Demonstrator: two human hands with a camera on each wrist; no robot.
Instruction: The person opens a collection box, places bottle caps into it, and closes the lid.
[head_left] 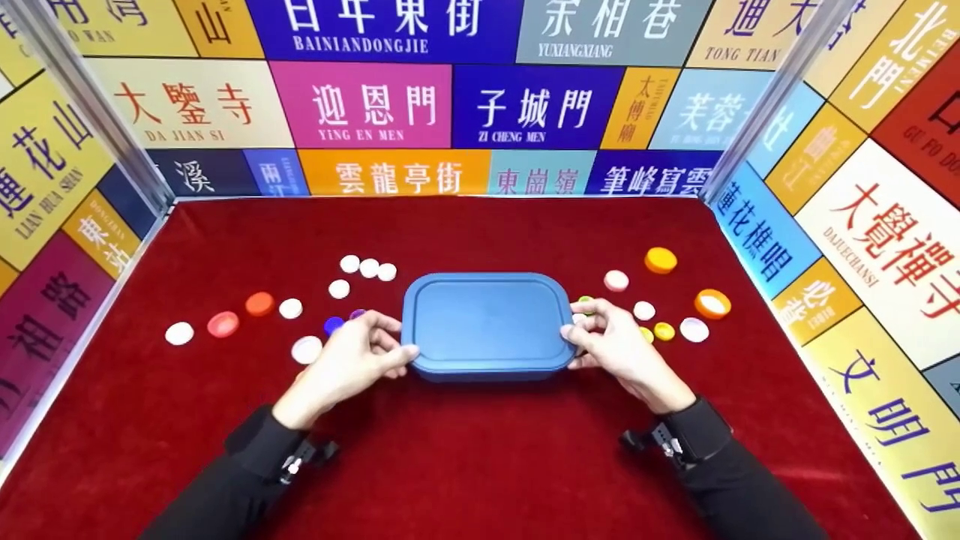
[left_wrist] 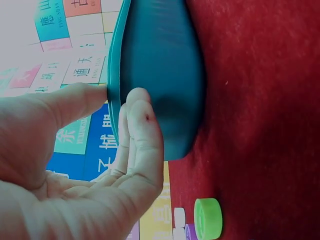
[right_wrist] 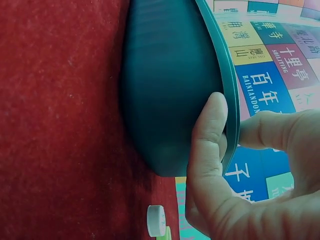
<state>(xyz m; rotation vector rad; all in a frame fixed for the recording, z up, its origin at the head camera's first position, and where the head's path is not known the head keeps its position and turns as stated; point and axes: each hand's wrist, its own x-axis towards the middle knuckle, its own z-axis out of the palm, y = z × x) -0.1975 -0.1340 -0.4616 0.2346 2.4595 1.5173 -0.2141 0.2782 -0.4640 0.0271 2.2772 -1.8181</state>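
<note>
A blue rectangular lidded box (head_left: 487, 322) with rounded corners sits on the red cloth in the middle, its lid on. My left hand (head_left: 356, 356) pinches the rim at the box's left end, thumb on the lid's edge and fingers beneath it. At the opposite end, my right hand (head_left: 619, 349) grips the rim in the same way. Both wrist views show the box's smooth side wall (left_wrist: 162, 65) below the lid's edge (right_wrist: 231, 100). Beside the left hand lie a blue cap (head_left: 334, 325) and a white cap (head_left: 307, 349).
Several loose bottle caps lie on both sides of the box. To the left are red caps (head_left: 259, 304) and white caps (head_left: 350, 263); to the right, orange caps (head_left: 661, 260), a pink cap (head_left: 616, 280) and a yellow cap (head_left: 664, 331). Printed panels (head_left: 360, 105) enclose the red cloth (head_left: 480, 465).
</note>
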